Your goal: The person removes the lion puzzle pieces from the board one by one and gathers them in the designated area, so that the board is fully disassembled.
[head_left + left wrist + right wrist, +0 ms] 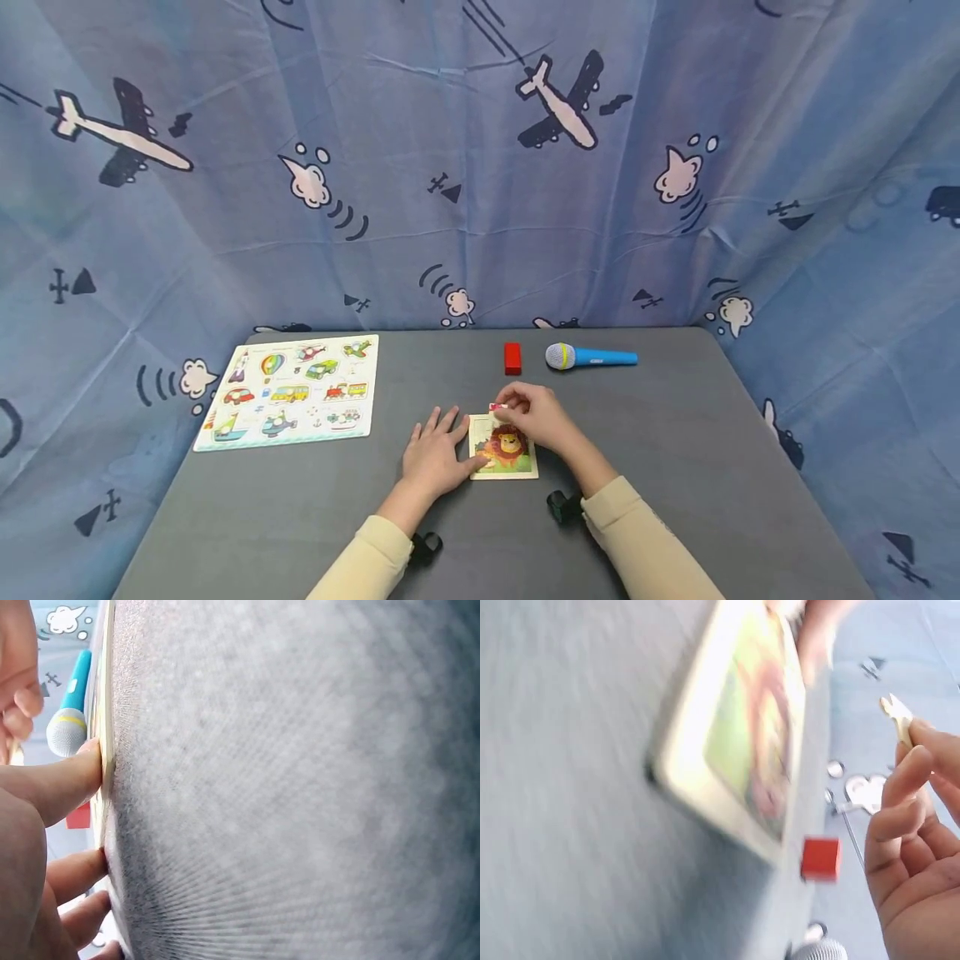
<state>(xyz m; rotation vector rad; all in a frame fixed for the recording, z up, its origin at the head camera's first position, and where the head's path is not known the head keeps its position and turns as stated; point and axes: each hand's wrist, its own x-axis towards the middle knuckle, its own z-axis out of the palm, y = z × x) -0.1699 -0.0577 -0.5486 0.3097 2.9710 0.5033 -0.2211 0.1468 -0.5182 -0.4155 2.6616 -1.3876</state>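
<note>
Head view: my right hand (531, 414) pinches a small pale jigsaw piece (901, 722) over the twelve-o'clock side of a flat cream wooden tray (504, 477) holding a colourful lion picture (508, 447); my left hand (435, 458), fingers spread, touches its nine-o'clock edge. Toward twelve lies a red rectangular block (512, 358).

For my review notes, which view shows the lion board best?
Head view: it shows the lion board face-up and clear, though partly covered. The left wrist view catches mostly its edge; the right wrist view, a slanted, blurred face.
</note>
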